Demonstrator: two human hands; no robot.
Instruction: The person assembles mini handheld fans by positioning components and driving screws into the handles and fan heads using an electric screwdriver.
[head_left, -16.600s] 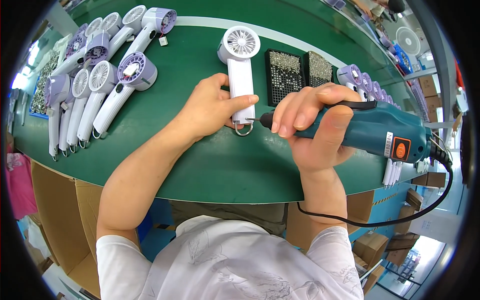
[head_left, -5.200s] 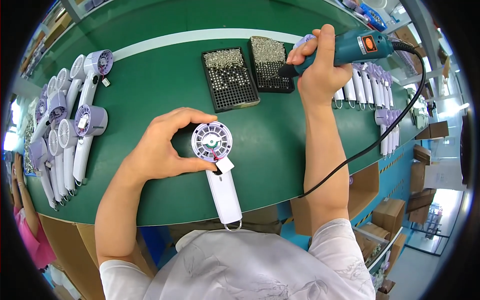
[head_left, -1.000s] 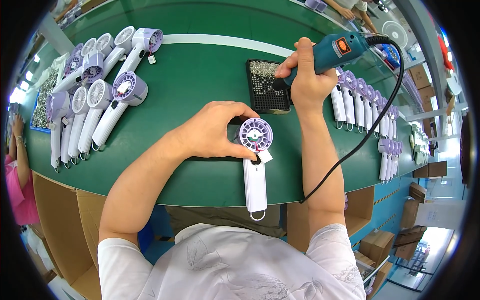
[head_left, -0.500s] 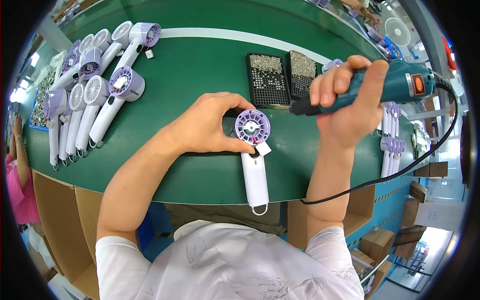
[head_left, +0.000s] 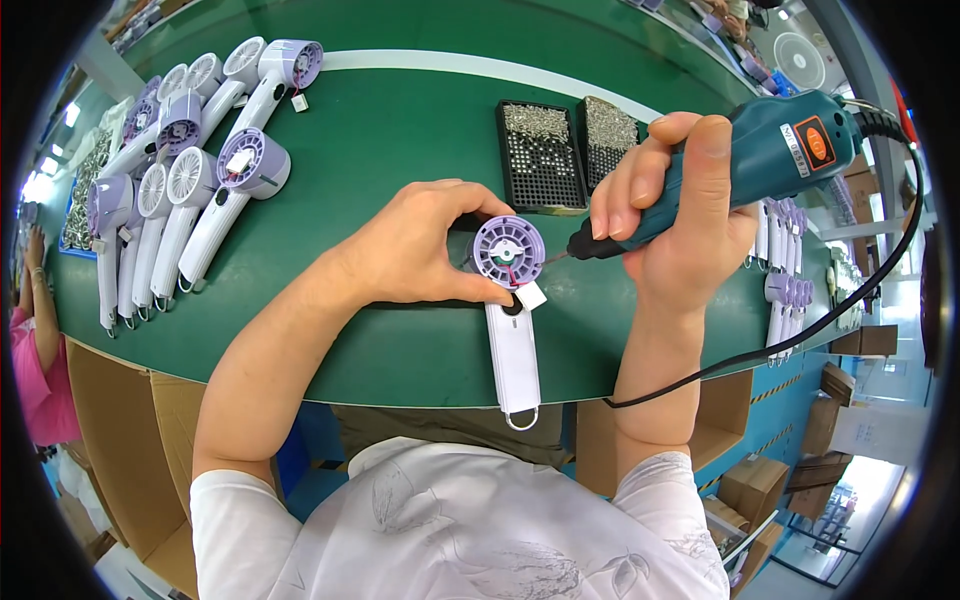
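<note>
My left hand (head_left: 430,243) grips the purple round head of a handheld fan (head_left: 512,350), thumb and fingers curled about its rim. The fan lies with its open back facing up, showing a red wire and a white plug, its white handle pointing toward me. In my right hand (head_left: 690,210) is a teal electric screwdriver (head_left: 765,150) with a black nose and a cord. Its thin bit slants down to the left, its tip close to the right rim of the fan head; I cannot tell if they touch.
Two black trays of small screws (head_left: 541,160) stand beyond the fan. Several white and purple fans (head_left: 190,200) lie at the left, more (head_left: 785,290) at the right. The black cord (head_left: 840,325) loops along the right. Cardboard boxes (head_left: 130,450) stand below the green table (head_left: 400,120).
My right hand has brought the screwdriver left and down, tilting it so the bit now points at the fan head. The left hand and fan have barely moved.
</note>
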